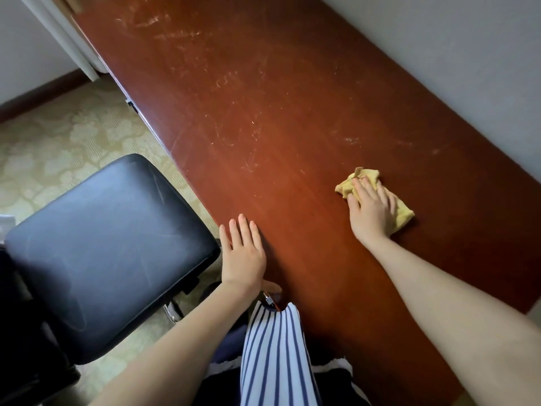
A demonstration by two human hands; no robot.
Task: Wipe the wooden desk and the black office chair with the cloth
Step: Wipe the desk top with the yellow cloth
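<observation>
My right hand (pixel 370 209) lay on the crumpled yellow cloth (pixel 405 215) at the right of the frame, fingers fairly straight, pressing it onto the wooden counter (pixel 292 112) rather than gripping it. The dusty smears (pixel 234 80) lay ahead of those fingertips, toward the upper left, along the counter's long axis. My left hand (pixel 243 256) rested flat and empty on the near edge, beside the black office chair (pixel 111 247), which I judged not yet wiped.

The left hand (pixel 243 259) lay flat, palm down, fingers straight and close together, thumb held apart near the wrist. The bare left forearm (pixel 175 347) angled up from below. The right hand (pixel 371 212) reached farther forward, palm down, fingers extended and pressing, with the bare right forearm (pixel 439 288) stretched out straight.
</observation>
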